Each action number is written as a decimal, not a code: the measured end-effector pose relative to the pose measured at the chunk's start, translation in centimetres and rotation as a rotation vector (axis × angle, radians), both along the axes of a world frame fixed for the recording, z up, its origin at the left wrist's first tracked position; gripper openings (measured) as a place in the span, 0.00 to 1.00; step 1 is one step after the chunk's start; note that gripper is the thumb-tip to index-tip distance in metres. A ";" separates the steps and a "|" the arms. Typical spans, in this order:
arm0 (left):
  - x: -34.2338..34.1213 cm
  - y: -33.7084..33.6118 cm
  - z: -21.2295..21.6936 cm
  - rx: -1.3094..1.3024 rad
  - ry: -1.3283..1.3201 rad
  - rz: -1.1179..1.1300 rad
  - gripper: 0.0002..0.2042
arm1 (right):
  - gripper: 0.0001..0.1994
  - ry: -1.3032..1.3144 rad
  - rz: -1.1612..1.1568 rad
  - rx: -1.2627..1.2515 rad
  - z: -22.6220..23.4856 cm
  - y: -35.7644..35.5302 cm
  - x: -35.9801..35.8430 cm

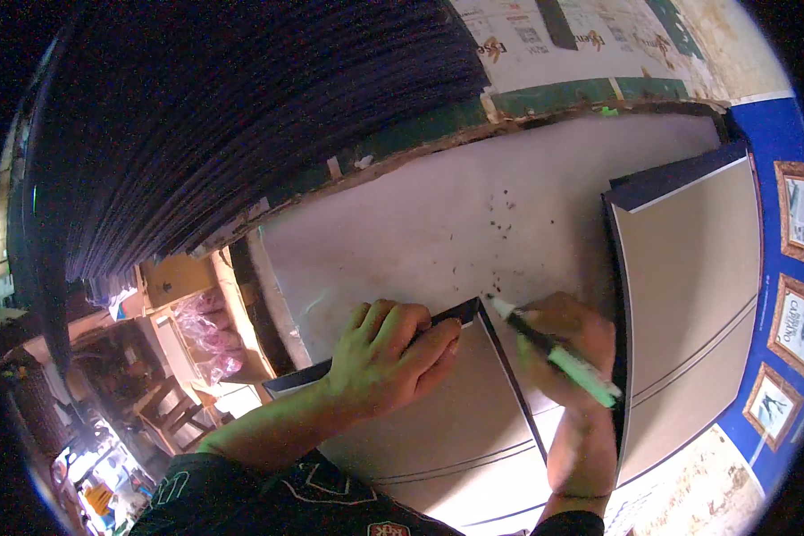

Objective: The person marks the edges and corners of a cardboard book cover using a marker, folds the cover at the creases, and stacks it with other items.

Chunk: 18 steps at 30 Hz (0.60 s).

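Note:
A beige-brown flat panel (438, 438) with dark edges and a pair of dark lines across it lies before me, its far corner pointing away. My left hand (384, 353) is closed over the panel's far dark edge, thumb along it and fingers curled. Beside the far right corner, my right hand (567, 348) grips a marker pen (585, 375) with a pale tip end, a black middle and a light green rear end. The pen's tip comes close to that corner; I cannot tell if it touches. The right hand's fingers are slightly blurred.
Dark sheets (268, 116) rise in a tall stack at the far left. A similar panel (688, 250) lies at the right, by a blue wall with framed pictures (771, 406). Black crumbs (505, 223) dot the pale work surface (393, 232). Shelves with pink plastic bags (210, 330) stand left.

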State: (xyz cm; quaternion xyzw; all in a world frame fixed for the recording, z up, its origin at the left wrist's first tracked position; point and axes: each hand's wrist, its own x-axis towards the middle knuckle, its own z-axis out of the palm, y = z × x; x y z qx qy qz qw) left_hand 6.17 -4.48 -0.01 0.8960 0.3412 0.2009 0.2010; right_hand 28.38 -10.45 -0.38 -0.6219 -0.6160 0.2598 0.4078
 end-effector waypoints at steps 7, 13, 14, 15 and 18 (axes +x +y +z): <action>-0.2 -0.2 -0.1 0.009 0.006 -0.010 0.12 | 0.10 0.105 0.023 0.081 -0.9 -1.3 1.1; 0.0 -0.2 -0.1 0.006 -0.006 -0.001 0.12 | 0.13 0.196 0.157 0.180 -2.0 -0.9 1.0; 0.0 -0.2 -0.1 0.007 -0.005 0.000 0.11 | 0.13 0.143 0.126 0.114 -1.4 -0.7 0.8; 0.0 -0.2 -0.1 0.009 -0.005 0.001 0.11 | 0.13 0.090 0.096 0.049 -0.9 -0.6 0.8; 0.0 -0.2 -0.3 0.019 -0.023 0.000 0.11 | 0.14 0.058 0.180 0.062 0.1 -0.2 1.0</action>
